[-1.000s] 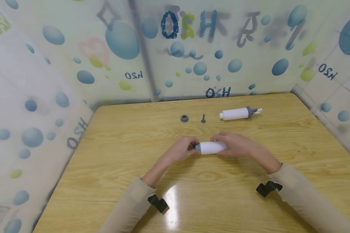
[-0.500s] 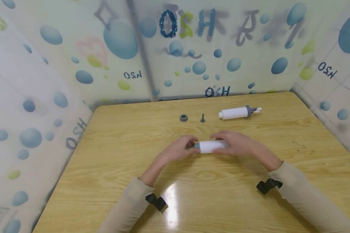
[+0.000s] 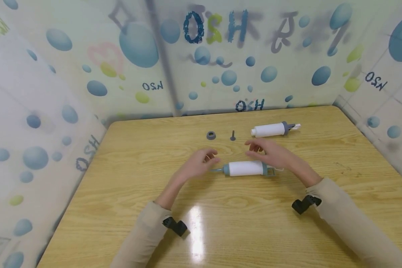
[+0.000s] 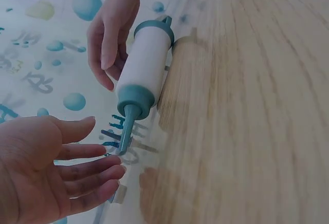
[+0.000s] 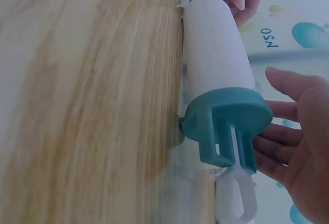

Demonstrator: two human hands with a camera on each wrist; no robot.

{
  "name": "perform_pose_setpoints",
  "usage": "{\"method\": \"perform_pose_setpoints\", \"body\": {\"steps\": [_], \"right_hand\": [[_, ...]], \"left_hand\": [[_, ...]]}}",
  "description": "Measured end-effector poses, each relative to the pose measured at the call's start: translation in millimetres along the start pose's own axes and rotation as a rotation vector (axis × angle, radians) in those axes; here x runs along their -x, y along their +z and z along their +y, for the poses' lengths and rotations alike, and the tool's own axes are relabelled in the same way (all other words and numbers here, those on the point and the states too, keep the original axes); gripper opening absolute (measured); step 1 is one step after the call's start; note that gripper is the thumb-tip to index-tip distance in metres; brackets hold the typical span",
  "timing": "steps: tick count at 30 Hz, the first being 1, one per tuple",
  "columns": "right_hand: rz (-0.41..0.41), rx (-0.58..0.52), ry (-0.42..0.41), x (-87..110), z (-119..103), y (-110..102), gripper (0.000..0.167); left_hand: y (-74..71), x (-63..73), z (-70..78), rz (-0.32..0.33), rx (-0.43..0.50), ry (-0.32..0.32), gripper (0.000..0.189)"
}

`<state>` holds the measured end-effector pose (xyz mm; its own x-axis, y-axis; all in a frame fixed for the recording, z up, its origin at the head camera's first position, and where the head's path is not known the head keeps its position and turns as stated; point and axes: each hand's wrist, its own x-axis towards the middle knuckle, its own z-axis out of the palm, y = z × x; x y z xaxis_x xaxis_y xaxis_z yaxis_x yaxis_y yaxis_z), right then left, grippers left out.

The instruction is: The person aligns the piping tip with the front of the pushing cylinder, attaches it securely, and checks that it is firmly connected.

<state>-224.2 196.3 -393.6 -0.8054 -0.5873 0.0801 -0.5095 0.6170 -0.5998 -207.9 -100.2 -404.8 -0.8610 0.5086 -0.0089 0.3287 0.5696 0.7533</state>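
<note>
A white-barrelled syringe (image 3: 246, 168) with a teal nozzle cap, a teal collar and a white plunger handle lies on the table. My left hand (image 3: 199, 163) is at its nozzle end with loosely bent fingers that hold nothing. In the left wrist view, those fingertips come close to the thin nozzle (image 4: 127, 130); whether they touch it I cannot tell. Just beyond the barrel's right end, my right hand (image 3: 271, 152) hovers with relaxed fingers and a gap between thumb and forefinger. The right wrist view has the teal collar (image 5: 231, 106) in front of some of its fingers.
Behind the hands lie a grey ring (image 3: 211, 135) and a small grey nozzle (image 3: 233, 136). A second white syringe (image 3: 269, 130) with a grey collar is at the back right. The wooden table (image 3: 137, 156) ends at patterned walls on three sides.
Both hands have let go of the teal-ended syringe, which now lies on the table. The left hand has moved away to the left, the right hand slightly farther back.
</note>
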Motion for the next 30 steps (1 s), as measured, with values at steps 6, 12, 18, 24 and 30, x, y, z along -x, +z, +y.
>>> {"method": "perform_pose_setpoints", "body": {"steps": [6, 12, 18, 24, 30], "right_hand": [[0.095, -0.033, -0.03, -15.4, 4, 0, 0.036], [0.131, -0.04, 0.049, -34.8, 8, 1, 0.035], [0.047, -0.115, 0.161, -53.1, 8, 7, 0.042], [0.0, -0.166, 0.219, -66.9, 6, 11, 0.05], [-0.017, -0.237, 0.281, -77.2, 4, 11, 0.054]], "left_hand": [[-6.2, -7.7, -11.6, 0.106, -0.019, -0.032, 0.038], [-9.5, -19.8, -25.2, 0.188, -0.013, -0.076, 0.039], [-11.4, -31.8, -34.4, 0.244, -0.018, -0.128, 0.042], [-13.0, -42.8, -38.2, 0.268, -0.039, -0.147, 0.045], [-12.7, -55.7, -42.9, 0.287, -0.08, -0.176, 0.047]]}}
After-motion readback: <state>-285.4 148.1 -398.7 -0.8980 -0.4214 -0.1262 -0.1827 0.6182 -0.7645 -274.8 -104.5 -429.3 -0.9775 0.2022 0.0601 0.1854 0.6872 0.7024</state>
